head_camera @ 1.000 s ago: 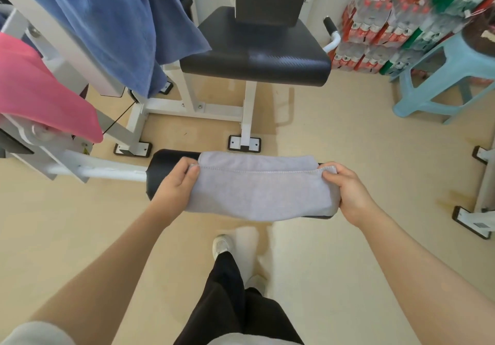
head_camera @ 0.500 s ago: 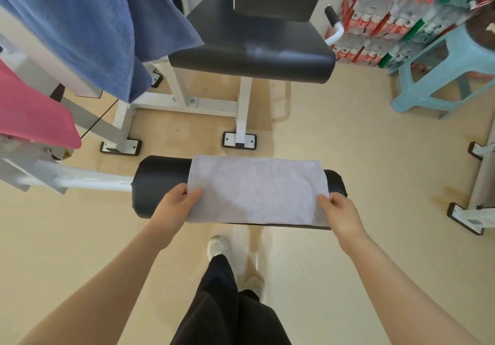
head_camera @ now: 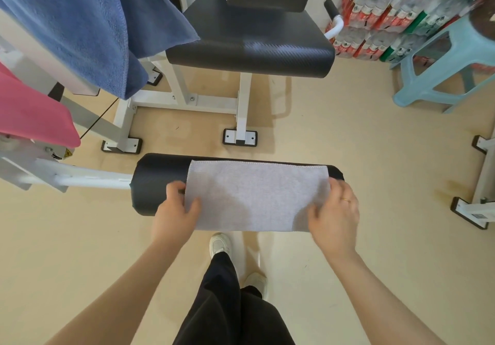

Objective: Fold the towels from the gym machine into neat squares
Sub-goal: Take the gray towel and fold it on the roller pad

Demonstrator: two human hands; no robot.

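We see a grey towel (head_camera: 257, 197) lying folded over a black roller pad (head_camera: 160, 181) in the middle of the frame. Our left hand (head_camera: 174, 213) pinches its left edge with thumb and curled fingers. Our right hand (head_camera: 334, 210) curls round its right edge. Both arms reach up from the bottom. A blue towel (head_camera: 88, 23) and a pink towel (head_camera: 32, 111) hang at upper left.

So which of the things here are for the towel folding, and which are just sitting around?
For the folding:
- grey towel lying over the black roller pad
- left hand and right hand, each at one end of it
- blue towel and pink towel, hanging on the machine

Just sitting around:
- black seat
- light blue stool
- packs of bottled water
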